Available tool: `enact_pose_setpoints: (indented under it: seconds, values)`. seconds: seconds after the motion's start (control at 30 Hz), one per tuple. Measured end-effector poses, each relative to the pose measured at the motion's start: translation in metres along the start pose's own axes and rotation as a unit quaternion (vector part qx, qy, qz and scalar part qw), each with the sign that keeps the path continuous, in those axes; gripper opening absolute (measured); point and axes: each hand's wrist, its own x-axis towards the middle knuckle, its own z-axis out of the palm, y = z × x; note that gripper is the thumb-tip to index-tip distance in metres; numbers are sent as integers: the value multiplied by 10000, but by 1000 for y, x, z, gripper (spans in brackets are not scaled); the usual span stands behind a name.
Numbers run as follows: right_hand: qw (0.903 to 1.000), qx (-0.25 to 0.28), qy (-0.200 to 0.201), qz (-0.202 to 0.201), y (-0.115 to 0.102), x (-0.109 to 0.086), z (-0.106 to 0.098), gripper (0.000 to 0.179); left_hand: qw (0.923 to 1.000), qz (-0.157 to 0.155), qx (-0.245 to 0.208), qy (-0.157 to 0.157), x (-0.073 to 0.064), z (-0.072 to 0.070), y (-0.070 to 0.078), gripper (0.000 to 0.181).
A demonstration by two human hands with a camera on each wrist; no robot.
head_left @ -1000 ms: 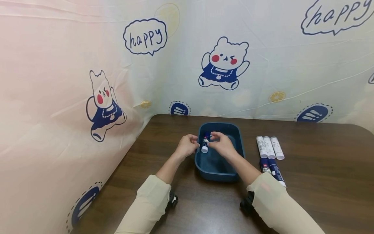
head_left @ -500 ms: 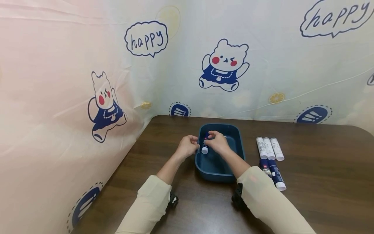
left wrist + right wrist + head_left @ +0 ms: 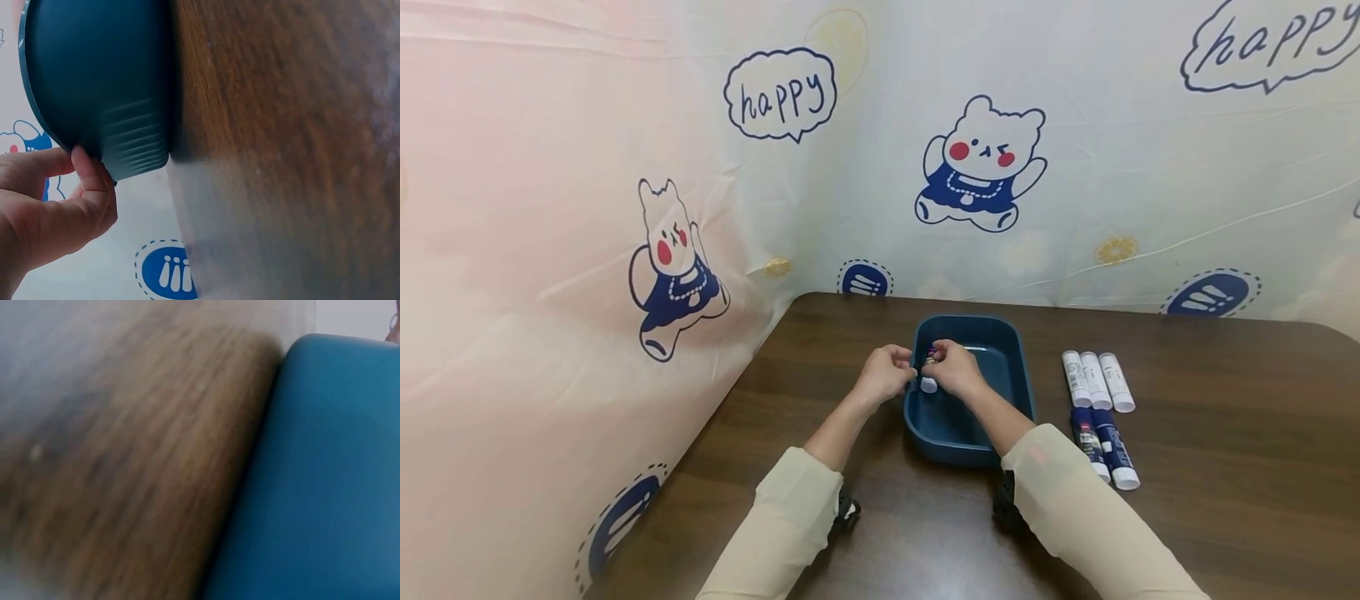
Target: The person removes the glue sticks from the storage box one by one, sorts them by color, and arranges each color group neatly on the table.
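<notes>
A dark blue plastic bin (image 3: pixel 955 454) stands on the wooden table. My left hand (image 3: pixel 882 375) pinches its left rim; the left wrist view shows thumb and fingers of this hand (image 3: pixel 69 203) at the edge of the bin (image 3: pixel 100 81). Inside, along the left wall, lies a glue stick (image 3: pixel 928 385) with a dark blue body and a white end. My right hand (image 3: pixel 957 371) reaches over the bin and grips this stick, partly covering it. In the right wrist view only the bin's outer wall (image 3: pixel 319 481) shows large; the fingers are out of sight.
Right of the bin, three white glue sticks (image 3: pixel 1096 381) lie side by side on the table (image 3: pixel 1225 450). Just in front of them lie two dark blue glue sticks (image 3: pixel 1116 450) with white ends. A printed cloth (image 3: pixel 865 167) hangs behind the table.
My right hand has moved slightly left and down onto the glue stick, its fingers now closer round it and covering more of it. The left hand has stayed at the rim.
</notes>
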Motion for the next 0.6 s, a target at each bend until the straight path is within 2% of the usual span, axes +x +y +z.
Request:
enact_pose_setpoints:
  seconds: [0.23, 0.4, 0.6]
  values:
    - [9982, -583, 165, 40, 3, 0, 3, 48, 10000, 38, -65, -11, 1, 1, -1, 32]
    - [9936, -1102, 199, -106, 6, 3, 5, 48, 10000, 67, -47, -9, -1, 0, 1, 31]
    - [9929, -1185, 68, 54, 8, 4, 6, 48, 10000, 12, -41, -7, 0, 0, -1, 32]
